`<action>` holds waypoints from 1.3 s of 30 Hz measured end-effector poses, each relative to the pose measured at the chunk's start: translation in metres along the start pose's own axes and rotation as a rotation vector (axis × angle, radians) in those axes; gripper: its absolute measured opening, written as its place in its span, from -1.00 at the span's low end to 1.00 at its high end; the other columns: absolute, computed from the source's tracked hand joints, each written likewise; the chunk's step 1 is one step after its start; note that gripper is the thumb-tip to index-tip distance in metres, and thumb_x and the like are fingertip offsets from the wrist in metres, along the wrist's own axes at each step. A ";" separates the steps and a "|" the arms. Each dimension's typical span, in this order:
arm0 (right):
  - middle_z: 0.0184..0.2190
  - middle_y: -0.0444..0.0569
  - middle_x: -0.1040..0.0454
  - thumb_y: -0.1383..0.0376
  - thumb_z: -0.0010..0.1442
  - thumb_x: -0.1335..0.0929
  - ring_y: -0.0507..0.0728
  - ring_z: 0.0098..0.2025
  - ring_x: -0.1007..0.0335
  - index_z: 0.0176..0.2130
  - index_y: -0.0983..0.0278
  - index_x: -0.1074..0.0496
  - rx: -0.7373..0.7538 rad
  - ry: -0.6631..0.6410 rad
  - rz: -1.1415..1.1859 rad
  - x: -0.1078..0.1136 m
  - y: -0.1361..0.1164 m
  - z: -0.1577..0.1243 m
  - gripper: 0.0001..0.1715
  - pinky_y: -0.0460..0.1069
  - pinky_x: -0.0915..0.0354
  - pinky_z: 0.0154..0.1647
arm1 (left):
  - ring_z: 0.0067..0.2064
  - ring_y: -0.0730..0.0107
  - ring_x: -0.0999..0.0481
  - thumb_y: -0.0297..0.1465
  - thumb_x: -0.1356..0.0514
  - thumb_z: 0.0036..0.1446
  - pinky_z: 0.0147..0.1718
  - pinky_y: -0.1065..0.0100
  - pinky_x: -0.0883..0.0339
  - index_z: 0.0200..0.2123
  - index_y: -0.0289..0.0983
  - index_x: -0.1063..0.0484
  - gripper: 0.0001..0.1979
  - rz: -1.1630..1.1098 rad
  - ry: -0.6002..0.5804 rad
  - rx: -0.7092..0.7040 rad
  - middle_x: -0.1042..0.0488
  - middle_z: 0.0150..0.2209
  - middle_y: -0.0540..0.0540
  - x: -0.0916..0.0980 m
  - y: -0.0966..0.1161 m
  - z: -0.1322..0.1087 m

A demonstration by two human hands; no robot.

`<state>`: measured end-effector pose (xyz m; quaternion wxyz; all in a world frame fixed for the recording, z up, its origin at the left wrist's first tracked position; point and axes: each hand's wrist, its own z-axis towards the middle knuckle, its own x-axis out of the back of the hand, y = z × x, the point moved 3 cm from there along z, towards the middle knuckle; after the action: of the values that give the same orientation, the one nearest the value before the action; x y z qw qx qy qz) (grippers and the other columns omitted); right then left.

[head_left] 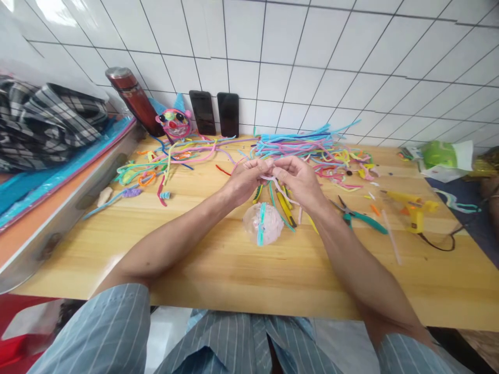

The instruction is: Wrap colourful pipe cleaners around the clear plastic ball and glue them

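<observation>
My left hand (245, 179) and my right hand (297, 179) meet above the middle of the wooden table (218, 259), fingers pinched together on a pale pink pipe cleaner (281, 191) that trails down toward the table. Just below my hands lies a pale pink fuzzy ball (263, 223) with a teal strip across it. A pile of coloured pipe cleaners (312, 148) spreads out behind my hands.
Teal-handled pliers (358, 215) and a yellow glue gun (413, 210) lie to the right. A yellow utility knife (286, 205) lies under my right hand. A pink clown figure (174, 122), a red flask (134, 101) and two phones (215, 113) stand by the tiled wall.
</observation>
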<state>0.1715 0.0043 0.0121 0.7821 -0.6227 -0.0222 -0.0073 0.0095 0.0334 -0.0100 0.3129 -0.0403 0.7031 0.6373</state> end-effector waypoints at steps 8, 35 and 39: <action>-0.46 -0.19 -0.49 0.03 0.16 -0.62 0.01 -0.42 -0.34 -0.28 0.19 -0.51 -0.101 0.006 0.048 -0.004 0.013 0.000 -0.62 -0.06 -0.25 -0.42 | -0.52 0.57 -0.47 -0.11 -0.57 0.25 -0.51 0.48 -0.31 -0.50 -0.29 -0.45 -0.48 -0.085 -0.038 0.130 -0.53 -0.50 0.06 -0.006 0.004 -0.004; -0.53 -0.22 -0.44 0.15 0.00 -0.58 -0.03 -0.49 -0.16 -0.36 0.22 -0.57 -0.273 -0.097 0.046 0.025 -0.014 0.003 -0.75 -0.06 -0.02 -0.44 | -0.57 0.62 -0.17 -0.10 -0.68 -0.03 -0.52 0.45 -0.05 -0.46 -0.28 -0.53 -0.51 0.142 -0.170 0.092 -0.32 -0.64 0.13 -0.006 0.007 0.020; -0.45 -0.14 -0.58 0.17 -0.01 -0.58 -0.02 -0.47 -0.19 -0.33 0.24 -0.63 -0.319 -0.125 0.032 0.029 -0.005 0.006 -0.76 -0.06 -0.02 -0.45 | -0.48 0.54 -0.29 -0.07 -0.57 0.15 -0.38 0.41 -0.19 -0.55 -0.25 -0.43 -0.48 0.201 -0.156 -0.012 -0.35 -0.62 0.08 -0.001 0.009 0.023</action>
<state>0.1997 0.0091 0.0200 0.6705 -0.7384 -0.0597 0.0406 0.0149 0.0556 -0.0011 0.3009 0.0785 0.6731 0.6710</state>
